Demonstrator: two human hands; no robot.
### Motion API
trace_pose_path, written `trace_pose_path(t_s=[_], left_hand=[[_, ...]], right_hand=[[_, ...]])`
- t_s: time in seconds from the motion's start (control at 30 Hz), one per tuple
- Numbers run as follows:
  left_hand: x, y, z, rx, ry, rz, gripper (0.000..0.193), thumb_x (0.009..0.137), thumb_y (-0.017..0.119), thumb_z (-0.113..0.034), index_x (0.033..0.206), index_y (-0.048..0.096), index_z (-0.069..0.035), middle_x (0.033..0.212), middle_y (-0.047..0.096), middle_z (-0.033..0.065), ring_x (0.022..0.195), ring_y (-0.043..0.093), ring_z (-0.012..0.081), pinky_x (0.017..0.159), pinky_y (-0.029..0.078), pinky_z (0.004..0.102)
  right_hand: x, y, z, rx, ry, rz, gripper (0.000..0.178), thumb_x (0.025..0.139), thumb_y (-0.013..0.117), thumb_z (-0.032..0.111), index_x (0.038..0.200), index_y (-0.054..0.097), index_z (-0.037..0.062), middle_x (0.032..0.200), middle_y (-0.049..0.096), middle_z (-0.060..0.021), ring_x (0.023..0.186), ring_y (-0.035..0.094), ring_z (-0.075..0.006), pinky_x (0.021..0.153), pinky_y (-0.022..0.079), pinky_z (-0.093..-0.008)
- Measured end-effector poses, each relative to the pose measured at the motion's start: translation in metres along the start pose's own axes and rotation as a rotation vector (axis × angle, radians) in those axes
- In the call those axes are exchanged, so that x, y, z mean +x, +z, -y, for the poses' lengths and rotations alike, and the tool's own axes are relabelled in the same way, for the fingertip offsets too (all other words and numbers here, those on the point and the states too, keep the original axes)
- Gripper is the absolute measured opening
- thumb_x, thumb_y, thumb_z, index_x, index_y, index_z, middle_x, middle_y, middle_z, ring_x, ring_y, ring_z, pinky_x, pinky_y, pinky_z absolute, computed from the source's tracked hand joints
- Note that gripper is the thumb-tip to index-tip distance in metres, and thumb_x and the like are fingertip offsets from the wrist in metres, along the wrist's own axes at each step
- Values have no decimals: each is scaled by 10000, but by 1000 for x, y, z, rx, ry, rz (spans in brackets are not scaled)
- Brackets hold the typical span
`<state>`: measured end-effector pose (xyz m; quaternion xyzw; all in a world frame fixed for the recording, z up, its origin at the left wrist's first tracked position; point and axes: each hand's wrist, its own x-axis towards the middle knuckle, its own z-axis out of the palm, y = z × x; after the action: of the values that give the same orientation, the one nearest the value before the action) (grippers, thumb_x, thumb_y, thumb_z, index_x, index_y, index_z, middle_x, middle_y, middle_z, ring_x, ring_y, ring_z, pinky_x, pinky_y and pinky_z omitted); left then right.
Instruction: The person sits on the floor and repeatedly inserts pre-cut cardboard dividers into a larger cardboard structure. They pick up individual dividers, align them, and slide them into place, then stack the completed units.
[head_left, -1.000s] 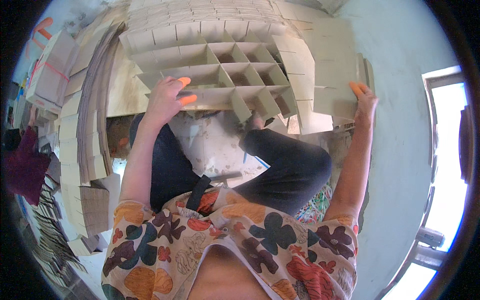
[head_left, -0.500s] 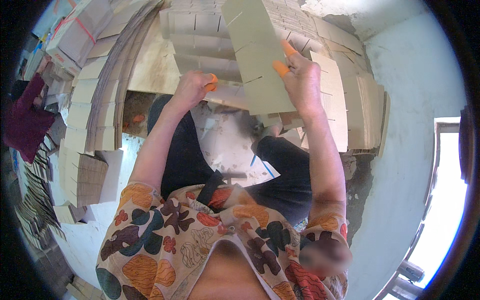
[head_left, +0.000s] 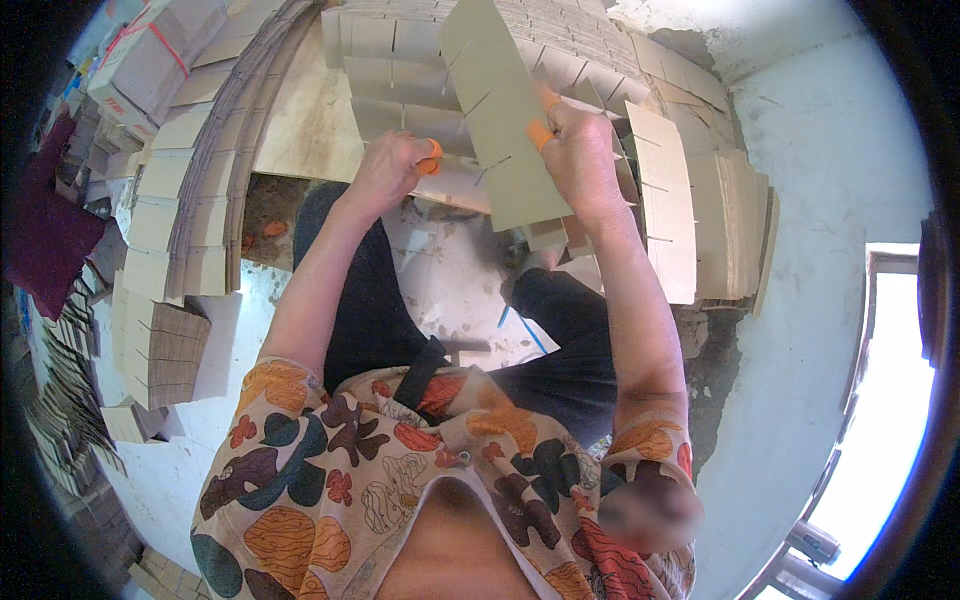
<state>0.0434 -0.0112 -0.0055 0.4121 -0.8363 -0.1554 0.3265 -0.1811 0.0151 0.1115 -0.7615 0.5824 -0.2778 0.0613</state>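
My right hand, with orange finger covers, grips the right edge of a long slotted cardboard strip, held tilted with its top leaning left. The strip has short cuts along its length. My left hand is closed, its orange-covered fingertips pressed together beside upright slotted cardboard strips standing in rows. Whatever lies between those fingertips is hidden. Behind my right hand, another slotted cardboard piece stands at the right end of the rows.
Long stacks of slotted cardboard run along the left, with a smaller stack below. More cardboard leans near the pale wall. A taped carton stands far left, near a person's dark red garment. My legs are spread below.
My right hand has shifted left and slightly nearer, carrying the cardboard strip along. My left hand is almost in the same place, still closed.
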Motion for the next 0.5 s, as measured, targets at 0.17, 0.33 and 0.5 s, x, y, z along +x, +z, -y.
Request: trace_pose_path(t_s=[0.17,0.33,0.5], left_hand=[[0,5,5,-9,17,-5,155,689,710,-102,824,643,-68,716,610,129,705,597,320,614,476,397],[2,10,7,-40,6,20,106,725,651,-88,830,637,-86,719,583,147,744,565,346,660,454,432],[6,9,5,-38,-7,20,101,718,653,-93,819,645,-91,695,583,152,706,581,345,620,454,437]], right_hand=[[0,8,-7,65,-9,25,349,755,658,43,1098,603,13,689,568,-206,587,544,-305,600,454,-354],[10,21,-9,177,-118,39,151,714,580,-12,857,624,-32,757,581,-279,780,589,-423,692,481,-442],[10,41,-12,69,-119,135,134,748,557,18,859,593,-47,780,606,-258,778,603,-410,680,491,-456]])
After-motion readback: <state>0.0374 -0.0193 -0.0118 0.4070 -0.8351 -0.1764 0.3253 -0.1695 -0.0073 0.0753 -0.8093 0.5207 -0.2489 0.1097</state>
